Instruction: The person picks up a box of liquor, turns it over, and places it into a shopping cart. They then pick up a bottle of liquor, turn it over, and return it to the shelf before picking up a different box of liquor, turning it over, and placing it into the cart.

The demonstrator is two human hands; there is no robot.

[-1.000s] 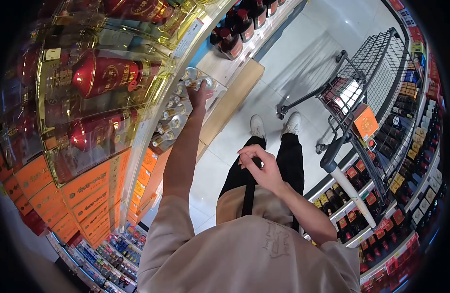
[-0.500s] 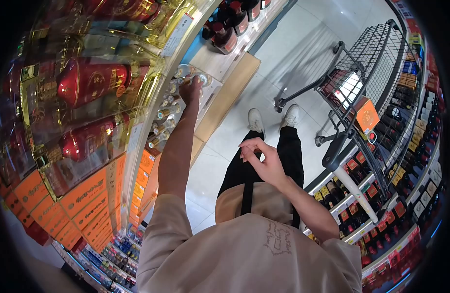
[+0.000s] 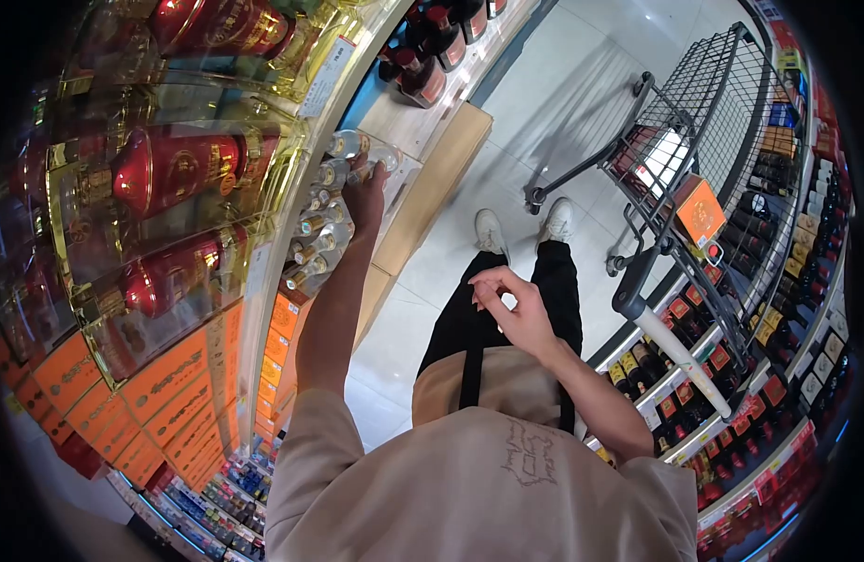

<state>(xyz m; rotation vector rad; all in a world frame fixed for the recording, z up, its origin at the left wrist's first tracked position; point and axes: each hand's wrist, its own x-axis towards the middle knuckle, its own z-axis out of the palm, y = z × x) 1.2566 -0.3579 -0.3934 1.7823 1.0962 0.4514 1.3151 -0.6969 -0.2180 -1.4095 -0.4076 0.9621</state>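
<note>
Reaching out to the lower shelf, my left hand (image 3: 365,192) has its fingers wrapped round the top of a clear bottle (image 3: 383,157). Several more clear bottles (image 3: 321,225) with pale caps stand close beside it in rows. The lower part of that arm passes in front of the shelf edge. My right hand (image 3: 511,304) hangs in front of my waist, its fingers curled and thumb near the fingertips, with a gap between them; nothing shows inside it.
Red bottles in clear gold-edged boxes (image 3: 174,169) fill the shelf at the left, above orange cartons (image 3: 174,379). Dark bottles (image 3: 422,80) stand beyond my left hand. A shopping cart (image 3: 703,103) holding an orange box (image 3: 700,210) is at the right, before shelves of bottles (image 3: 680,318).
The left hand's fingers have shifted slightly on the clear bottle, and the hand sits a little lower in view. My right hand has moved slightly to the right.
</note>
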